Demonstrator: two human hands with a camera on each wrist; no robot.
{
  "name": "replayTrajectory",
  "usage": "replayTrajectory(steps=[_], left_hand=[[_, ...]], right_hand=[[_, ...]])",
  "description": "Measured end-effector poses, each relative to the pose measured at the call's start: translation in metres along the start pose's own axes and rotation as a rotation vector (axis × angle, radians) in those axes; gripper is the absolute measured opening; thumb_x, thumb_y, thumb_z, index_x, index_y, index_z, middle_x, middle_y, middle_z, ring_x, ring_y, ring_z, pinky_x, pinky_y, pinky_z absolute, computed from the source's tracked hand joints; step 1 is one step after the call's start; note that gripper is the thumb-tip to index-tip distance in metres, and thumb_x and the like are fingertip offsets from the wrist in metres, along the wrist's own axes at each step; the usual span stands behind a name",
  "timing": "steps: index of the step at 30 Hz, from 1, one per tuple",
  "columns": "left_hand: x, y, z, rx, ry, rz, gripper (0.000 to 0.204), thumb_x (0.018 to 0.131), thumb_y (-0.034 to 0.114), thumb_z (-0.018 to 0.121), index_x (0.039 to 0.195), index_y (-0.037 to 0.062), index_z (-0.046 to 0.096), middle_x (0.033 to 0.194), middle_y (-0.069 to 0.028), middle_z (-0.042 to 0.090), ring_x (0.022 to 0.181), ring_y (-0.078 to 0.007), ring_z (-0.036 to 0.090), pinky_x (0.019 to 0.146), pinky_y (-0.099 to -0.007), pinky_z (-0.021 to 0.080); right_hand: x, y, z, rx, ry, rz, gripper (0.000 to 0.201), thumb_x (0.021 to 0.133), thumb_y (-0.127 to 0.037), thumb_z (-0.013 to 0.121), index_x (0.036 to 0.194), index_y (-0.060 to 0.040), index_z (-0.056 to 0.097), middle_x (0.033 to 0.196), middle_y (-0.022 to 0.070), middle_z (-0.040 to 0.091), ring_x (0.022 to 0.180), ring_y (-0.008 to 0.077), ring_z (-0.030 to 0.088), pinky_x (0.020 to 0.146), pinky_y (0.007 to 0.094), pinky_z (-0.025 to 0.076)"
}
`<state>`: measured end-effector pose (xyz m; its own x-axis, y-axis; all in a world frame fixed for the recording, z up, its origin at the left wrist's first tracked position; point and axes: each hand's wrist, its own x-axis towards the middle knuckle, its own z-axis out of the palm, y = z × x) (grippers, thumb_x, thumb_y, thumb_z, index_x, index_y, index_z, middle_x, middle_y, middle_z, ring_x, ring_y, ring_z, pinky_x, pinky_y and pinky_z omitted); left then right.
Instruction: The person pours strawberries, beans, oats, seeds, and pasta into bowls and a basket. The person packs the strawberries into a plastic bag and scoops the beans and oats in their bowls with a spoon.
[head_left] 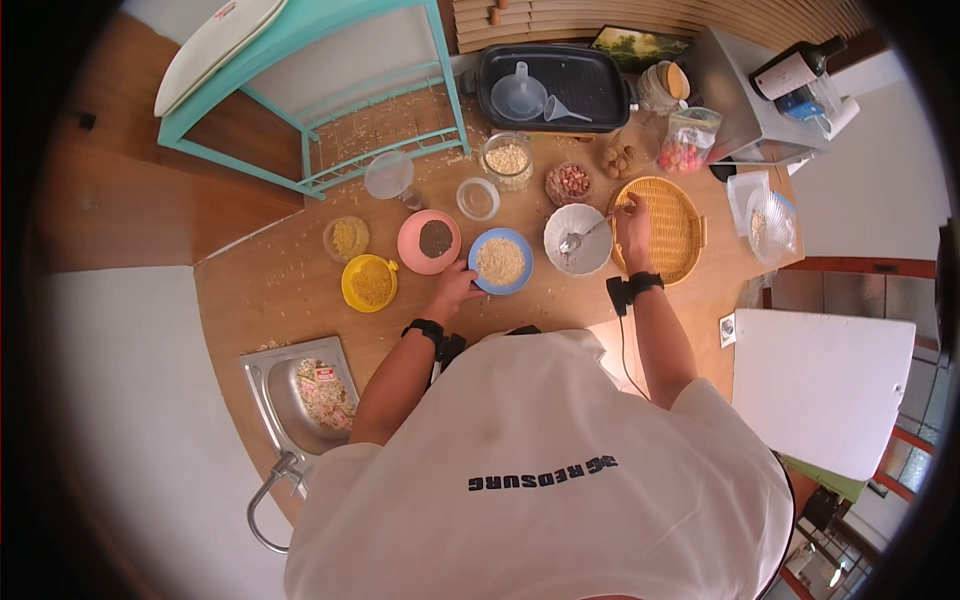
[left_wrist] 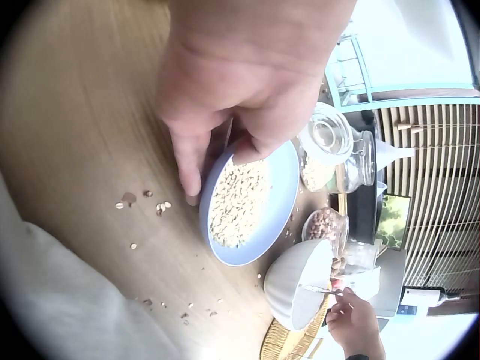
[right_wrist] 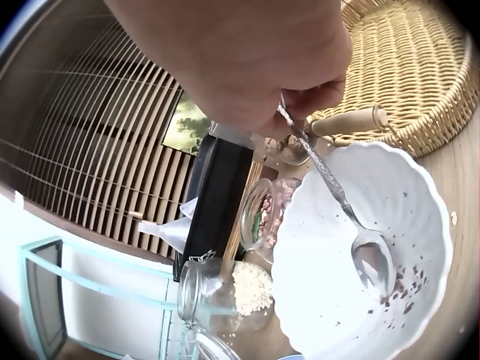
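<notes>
My left hand (head_left: 457,287) grips the rim of a blue bowl (left_wrist: 284,196) of oat flakes, with the thumb inside the edge and fingers outside. The bowl looks tilted in the left wrist view. Just right of it stands a white scalloped bowl (right_wrist: 315,262), which has small dark flakes scattered on its inner side. My right hand (head_left: 632,235), above the edge of a wicker basket (head_left: 683,230), pinches the handle of a metal spoon (right_wrist: 374,262). The spoon's head is inside the white bowl, close to the dark flakes.
Left stand a pink bowl (head_left: 408,254) with dark grains and a yellow bowl (head_left: 349,291). Behind are an oat jar (head_left: 507,160), a peanut jar (head_left: 569,184) and a black pan (head_left: 600,75) with funnels. A sink (head_left: 262,372) lies front left; a teal rack (head_left: 310,187) stands back left.
</notes>
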<state>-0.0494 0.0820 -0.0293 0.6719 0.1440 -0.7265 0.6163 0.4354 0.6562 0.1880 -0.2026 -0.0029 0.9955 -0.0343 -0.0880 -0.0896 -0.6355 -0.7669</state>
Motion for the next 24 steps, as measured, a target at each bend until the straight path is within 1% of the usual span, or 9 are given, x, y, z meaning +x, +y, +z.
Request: replayTrajectory(steps=[1,3,4,7,8,10,14,16,24], left_hand=[[0.0,-0.004,0.001,-0.033,0.02,-0.018,0.031,0.086,0.003,0.05,0.116,-0.0045,0.052,0.108,-0.0155,0.062,0.086,-0.0271,0.067,0.077,-0.0388,0.058],[0.005,-0.017,-0.001,-0.023,-0.01,-0.016,0.029,0.087,0.005,0.049,0.115,-0.0043,0.053,0.107,-0.0144,0.062,0.086,-0.0252,0.066,0.075,-0.0363,0.057],[0.008,-0.021,-0.002,-0.026,-0.037,0.01,0.027,0.089,0.007,0.049,0.113,-0.0041,0.053,0.106,-0.0133,0.062,0.087,-0.0233,0.066,0.073,-0.0339,0.057],[0.015,-0.029,-0.007,-0.011,-0.052,0.006,0.026,0.091,0.012,0.05,0.114,-0.0012,0.054,0.106,-0.0119,0.063,0.089,-0.0216,0.064,0.075,-0.0319,0.054],[0.013,-0.028,-0.006,0.008,-0.062,-0.012,0.026,0.091,0.012,0.05,0.114,-0.0012,0.054,0.106,-0.0119,0.063,0.089,-0.0216,0.064,0.075,-0.0319,0.054],[0.011,-0.022,-0.006,0.008,-0.068,-0.004,0.025,0.093,0.015,0.052,0.113,0.0007,0.055,0.105,-0.0099,0.063,0.091,-0.0202,0.063,0.079,-0.0326,0.052],[0.021,-0.021,-0.016,0.029,-0.138,-0.047,0.026,0.095,0.015,0.049,0.116,0.0018,0.052,0.11,-0.0111,0.062,0.094,-0.0217,0.062,0.082,-0.0352,0.052],[0.02,-0.021,-0.016,0.049,-0.139,-0.044,0.026,0.095,0.017,0.051,0.117,0.0024,0.052,0.109,-0.0102,0.062,0.093,-0.0219,0.062,0.083,-0.0361,0.051],[0.017,-0.02,-0.015,0.027,-0.15,-0.06,0.027,0.095,0.018,0.052,0.118,0.0039,0.051,0.112,-0.0092,0.06,0.097,-0.0217,0.059,0.085,-0.0382,0.05]], right_hand=[[0.001,-0.003,-0.002,-0.002,0.004,0.019,0.045,0.081,-0.018,0.062,0.122,-0.0013,0.055,0.089,0.0152,0.065,0.078,0.0259,0.064,0.07,0.0357,0.051],[0.001,-0.006,-0.005,0.141,-0.125,0.095,0.038,0.081,-0.015,0.063,0.115,0.0011,0.06,0.085,0.0056,0.062,0.073,0.0153,0.057,0.066,0.0284,0.048],[-0.002,-0.007,-0.004,0.222,-0.095,0.043,0.031,0.083,-0.015,0.063,0.11,0.0004,0.063,0.08,0.0003,0.059,0.069,0.0104,0.053,0.061,0.0254,0.044],[-0.02,-0.024,-0.011,0.407,-0.164,0.077,0.029,0.084,-0.019,0.062,0.105,0.0014,0.066,0.077,0.0055,0.063,0.068,0.0116,0.056,0.062,0.0269,0.045],[-0.028,-0.03,-0.015,0.41,-0.15,0.1,0.029,0.084,-0.019,0.062,0.105,0.0014,0.066,0.077,0.0055,0.063,0.068,0.0116,0.056,0.062,0.0269,0.045],[-0.039,-0.042,-0.019,0.335,-0.271,0.05,0.028,0.087,-0.024,0.063,0.102,-0.0008,0.069,0.075,0.0024,0.063,0.069,0.0096,0.055,0.064,0.0259,0.044],[-0.058,-0.051,-0.018,0.287,-0.337,0.028,0.027,0.087,-0.027,0.065,0.101,-0.0055,0.072,0.077,0.0032,0.065,0.071,0.0113,0.057,0.068,0.0269,0.046],[-0.065,-0.049,-0.015,0.201,-0.344,-0.052,0.025,0.088,-0.028,0.064,0.102,-0.0098,0.072,0.08,0.0047,0.068,0.073,0.0134,0.06,0.07,0.0284,0.047],[-0.078,-0.046,-0.013,0.089,-0.317,-0.06,0.025,0.087,-0.027,0.062,0.102,-0.0097,0.072,0.09,0.0113,0.07,0.082,0.0225,0.066,0.076,0.0329,0.05]])
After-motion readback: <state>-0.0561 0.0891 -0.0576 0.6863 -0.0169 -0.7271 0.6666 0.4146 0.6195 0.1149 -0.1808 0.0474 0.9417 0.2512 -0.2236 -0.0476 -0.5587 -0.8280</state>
